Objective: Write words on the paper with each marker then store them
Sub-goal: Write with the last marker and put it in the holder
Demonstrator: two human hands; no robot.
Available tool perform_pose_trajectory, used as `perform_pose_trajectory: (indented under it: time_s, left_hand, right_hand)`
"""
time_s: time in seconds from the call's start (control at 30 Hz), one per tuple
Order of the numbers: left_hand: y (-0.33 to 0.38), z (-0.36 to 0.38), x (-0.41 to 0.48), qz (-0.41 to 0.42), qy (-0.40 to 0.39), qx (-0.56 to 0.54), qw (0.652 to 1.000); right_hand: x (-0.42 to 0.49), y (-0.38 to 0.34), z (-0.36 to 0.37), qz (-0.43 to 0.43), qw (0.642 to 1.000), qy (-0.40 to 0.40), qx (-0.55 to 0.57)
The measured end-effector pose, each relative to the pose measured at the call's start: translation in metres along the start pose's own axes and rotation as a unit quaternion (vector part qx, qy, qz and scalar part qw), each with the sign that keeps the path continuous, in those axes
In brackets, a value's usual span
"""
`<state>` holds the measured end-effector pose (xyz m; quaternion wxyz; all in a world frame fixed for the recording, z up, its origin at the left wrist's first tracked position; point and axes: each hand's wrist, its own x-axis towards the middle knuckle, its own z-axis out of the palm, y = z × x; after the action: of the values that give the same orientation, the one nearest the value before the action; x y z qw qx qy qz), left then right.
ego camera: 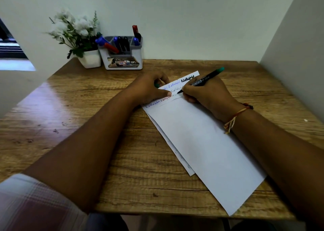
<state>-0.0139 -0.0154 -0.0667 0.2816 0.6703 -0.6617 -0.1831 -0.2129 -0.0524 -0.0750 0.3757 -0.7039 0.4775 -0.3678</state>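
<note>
A white paper lies slanted on the wooden table, with written words in blue, red and black along its far end. My right hand grips a black marker with a green end, its tip touching the paper by the third line of writing. My left hand rests on the paper's far left part, thumb pressed flat, fingers curled round a small green cap. At the back stands a grey-and-white organiser holding several blue, red and black markers.
A white pot with white flowers stands left of the organiser, against the wall. A second sheet peeks out under the paper's left edge. White walls close in at the back and right. A thread bracelet circles my right wrist.
</note>
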Motion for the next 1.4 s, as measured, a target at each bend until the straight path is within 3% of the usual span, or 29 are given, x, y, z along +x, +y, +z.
perform_pose_trajectory:
  time_s: [1.4]
  left_hand:
    - [0.0023, -0.0009, -0.0024, 0.015, 0.004, 0.001, 1.0]
  right_hand:
    - [-0.0048, -0.0061, -0.0039, 0.03, 0.999, 0.023, 0.003]
